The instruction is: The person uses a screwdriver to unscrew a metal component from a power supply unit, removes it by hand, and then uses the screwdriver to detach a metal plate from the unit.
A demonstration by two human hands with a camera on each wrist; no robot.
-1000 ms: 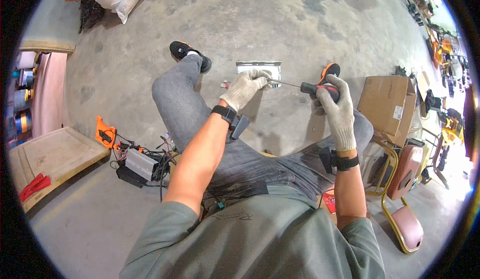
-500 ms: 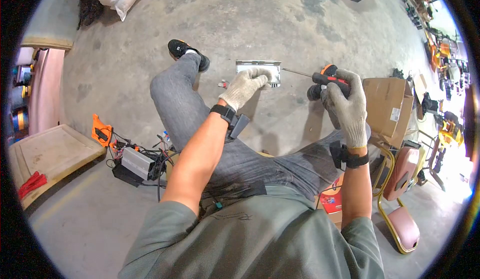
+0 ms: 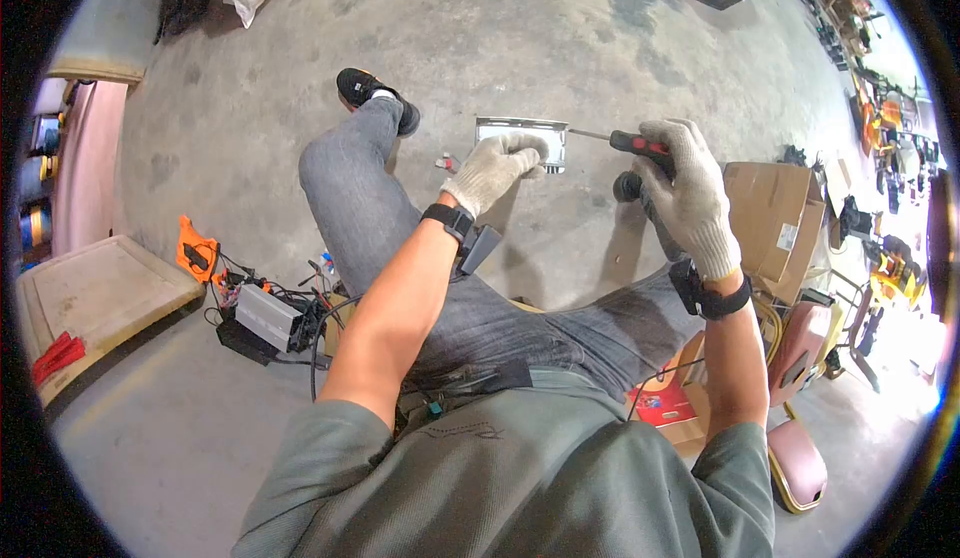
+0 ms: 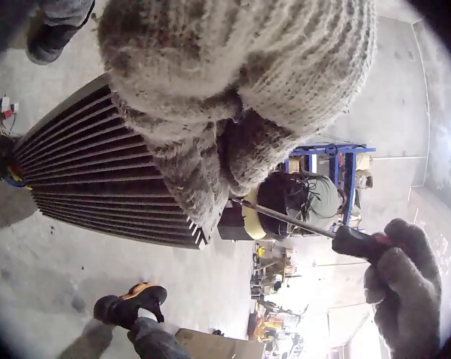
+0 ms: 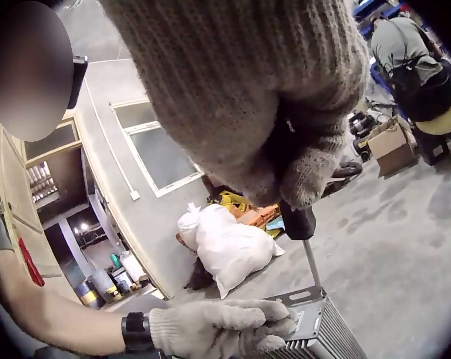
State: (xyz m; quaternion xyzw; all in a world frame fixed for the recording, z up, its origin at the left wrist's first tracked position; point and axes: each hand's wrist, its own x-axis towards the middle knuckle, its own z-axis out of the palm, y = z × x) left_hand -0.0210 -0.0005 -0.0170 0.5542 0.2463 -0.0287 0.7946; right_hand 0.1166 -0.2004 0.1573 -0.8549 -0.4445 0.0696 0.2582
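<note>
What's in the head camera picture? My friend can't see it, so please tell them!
Someone's gloved right hand holds a red-and-black screwdriver, its thin shaft pointing toward a silver metal box in their gloved left hand. Their legs are spread over a gray, blotchy floor, with a cardboard box near the right arm.

The panel (image 3: 112, 288) is left, the carton (image 3: 758, 208) right.

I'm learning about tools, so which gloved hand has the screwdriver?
The right hand: its fingers curl round the screwdriver's handle. The left hand holds the finned metal box instead.
</note>
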